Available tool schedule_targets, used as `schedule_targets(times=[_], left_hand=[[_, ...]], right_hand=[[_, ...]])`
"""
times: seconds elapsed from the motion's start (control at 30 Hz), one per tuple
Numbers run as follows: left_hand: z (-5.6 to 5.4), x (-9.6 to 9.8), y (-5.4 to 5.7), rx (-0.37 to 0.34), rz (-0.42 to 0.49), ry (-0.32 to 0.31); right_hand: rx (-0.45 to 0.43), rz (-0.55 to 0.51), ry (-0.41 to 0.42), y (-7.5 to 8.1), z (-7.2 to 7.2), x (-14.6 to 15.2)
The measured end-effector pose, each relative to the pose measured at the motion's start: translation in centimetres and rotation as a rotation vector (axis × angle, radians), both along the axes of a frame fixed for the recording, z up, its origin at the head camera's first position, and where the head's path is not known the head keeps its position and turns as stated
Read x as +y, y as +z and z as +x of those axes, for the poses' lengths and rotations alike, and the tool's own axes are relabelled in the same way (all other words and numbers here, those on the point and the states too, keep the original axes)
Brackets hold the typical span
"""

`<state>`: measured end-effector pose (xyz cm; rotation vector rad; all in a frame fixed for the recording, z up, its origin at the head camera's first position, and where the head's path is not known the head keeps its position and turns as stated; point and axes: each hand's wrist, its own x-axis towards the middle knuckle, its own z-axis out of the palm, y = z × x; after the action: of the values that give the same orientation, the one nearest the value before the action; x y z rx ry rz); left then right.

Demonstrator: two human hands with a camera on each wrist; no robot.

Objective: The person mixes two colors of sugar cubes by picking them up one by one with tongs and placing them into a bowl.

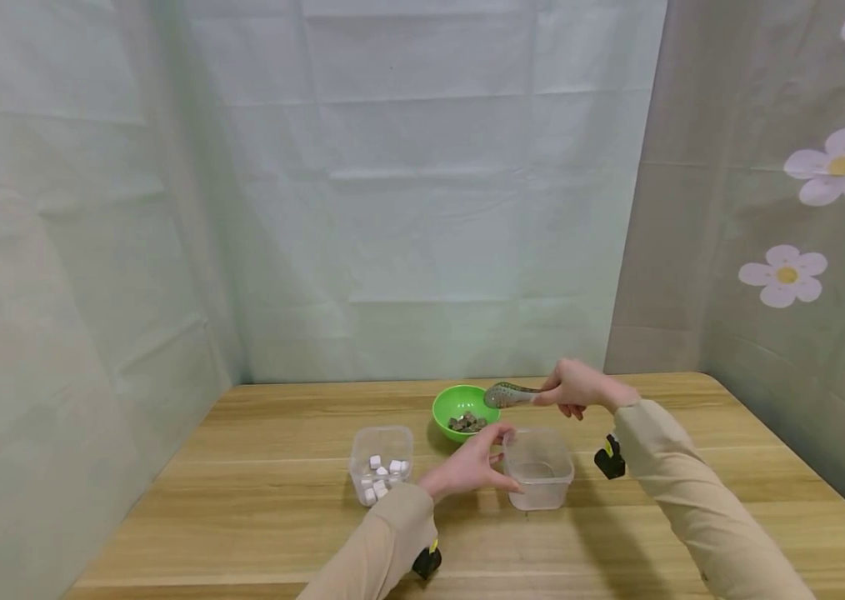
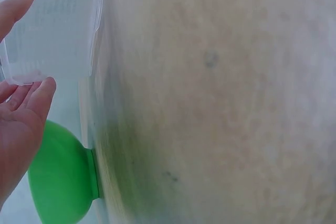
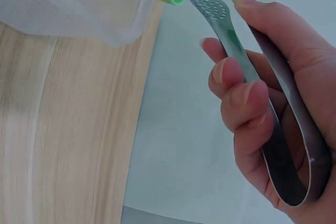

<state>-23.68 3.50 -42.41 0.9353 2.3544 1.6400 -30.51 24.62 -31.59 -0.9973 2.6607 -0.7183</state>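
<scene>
My right hand [image 1: 576,390] holds metal tongs [image 3: 236,51] with perforated tips, above the right rim of a green bowl [image 1: 460,397]. In the right wrist view the tongs' tips stand apart, and I see nothing between them. Small brown-grey pieces [image 1: 467,422] lie at the bottom of the bowl, too small to identify. My left hand [image 1: 471,462] grips the left side of a clear plastic container [image 1: 538,496], thumb near the front and fingers toward the back. No contents show in that container. The bowl [image 2: 60,177] is just beyond the left hand in the left wrist view.
Left of my left hand stands another clear plastic container [image 1: 382,435] with several white cubes [image 1: 381,483] inside. Everything stands on a wooden table [image 1: 257,500]. Pale cloth [image 1: 422,208] hangs behind the table, and flower-printed cloth [image 1: 790,358] hangs at the right.
</scene>
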Motion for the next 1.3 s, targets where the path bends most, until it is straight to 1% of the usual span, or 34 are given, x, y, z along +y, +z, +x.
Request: schedule_targets(times=[0.13, 0.27, 0.37, 0.53, 0.73, 0.87, 1.0, 1.07, 1.17, 1.23, 1.3], left_hand=[[0.0, 0.0, 0.0, -0.001, -0.004, 0.005], [0.0, 0.0, 0.0, 0.014, -0.014, 0.008], [0.0, 0.0, 0.1, 0.024, -0.034, 0.011], [0.2, 0.1, 0.4, 0.041, -0.074, 0.017], [0.4, 0.0, 0.9, 0.109, -0.152, 0.037], [0.6, -0.1, 1.1, 0.136, -0.216, 0.06], [0.7, -0.2, 1.3, 0.165, -0.274, 0.087], [0.9, -0.3, 1.5, 0.17, -0.288, 0.095], [1.2, -0.3, 2.0, 0.183, -0.297, 0.105], [1.5, -0.3, 2.6, 0.2, -0.298, 0.116], [1.8, -0.4, 3.3, 0.214, -0.284, 0.118]], right_hand=[[0.006, 0.002, -0.02, 0.2, 0.0, 0.2], [0.039, -0.003, -0.037, 0.5, 0.2, 0.5], [0.06, -0.019, -0.035, 0.7, 0.4, 0.8], [0.073, -0.023, -0.043, 0.2, 0.7, 1.5], [0.081, -0.034, -0.056, -0.3, 0.8, 2.3], [0.088, -0.049, -0.056, -0.3, 1.0, 2.5], [0.069, -0.065, -0.059, -0.3, 1.2, 2.6], [0.056, -0.074, -0.077, -0.3, 1.3, 2.6], [0.048, -0.096, -0.112, -0.3, 1.5, 2.8], [0.04, -0.113, -0.133, -0.2, 1.6, 2.8], [0.03, -0.129, -0.136, -0.1, 1.7, 2.8]])
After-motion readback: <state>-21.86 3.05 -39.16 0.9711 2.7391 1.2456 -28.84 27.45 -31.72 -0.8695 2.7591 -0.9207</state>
